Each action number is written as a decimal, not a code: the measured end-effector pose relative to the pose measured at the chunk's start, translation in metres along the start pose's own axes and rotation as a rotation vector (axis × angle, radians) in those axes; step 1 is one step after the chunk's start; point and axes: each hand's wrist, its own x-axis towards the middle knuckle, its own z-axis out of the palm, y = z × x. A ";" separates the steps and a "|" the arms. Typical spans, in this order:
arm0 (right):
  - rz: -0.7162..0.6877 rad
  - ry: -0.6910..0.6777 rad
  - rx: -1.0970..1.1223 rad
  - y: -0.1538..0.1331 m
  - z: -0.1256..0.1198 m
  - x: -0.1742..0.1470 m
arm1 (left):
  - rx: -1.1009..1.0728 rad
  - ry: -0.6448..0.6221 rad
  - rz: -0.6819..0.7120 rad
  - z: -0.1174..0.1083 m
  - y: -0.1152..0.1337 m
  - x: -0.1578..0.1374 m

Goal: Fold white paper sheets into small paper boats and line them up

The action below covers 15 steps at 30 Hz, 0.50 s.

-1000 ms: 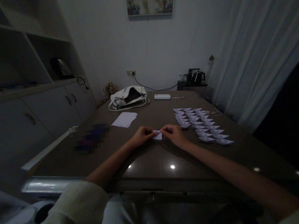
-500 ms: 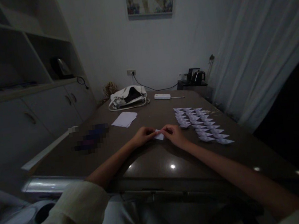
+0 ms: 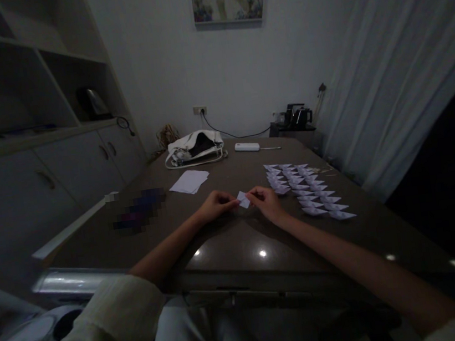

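Between my two hands is a small folded piece of white paper [image 3: 243,199], held just above the dark table [image 3: 228,237]. My left hand [image 3: 217,205] pinches its left corner between thumb and fingers. On the right corner, my right hand [image 3: 266,203] has the same kind of pinch. To the right of my hands, several folded paper boats [image 3: 308,195] stand in slanting rows. A small stack of white paper sheets [image 3: 189,181] lies flat beyond my left hand.
A white handbag [image 3: 196,146] and a white power strip [image 3: 247,147] lie at the table's far side. A blurred-out dark object [image 3: 139,209] is on the left. Shelves [image 3: 49,88] stand left, a curtain [image 3: 399,69] hangs right.
The folded paper now shows as a diamond, with more of it visible between my fingers. My hands have drawn slightly apart; the boats and the sheets have not moved.
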 end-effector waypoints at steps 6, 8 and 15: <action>-0.004 -0.031 0.005 -0.002 0.000 -0.001 | -0.050 0.005 -0.006 0.003 0.006 -0.002; -0.016 -0.050 -0.014 -0.002 0.000 -0.001 | -0.041 -0.031 -0.001 0.005 0.008 -0.002; -0.007 -0.104 -0.046 -0.001 0.002 -0.002 | -0.002 0.009 0.001 0.005 0.006 -0.001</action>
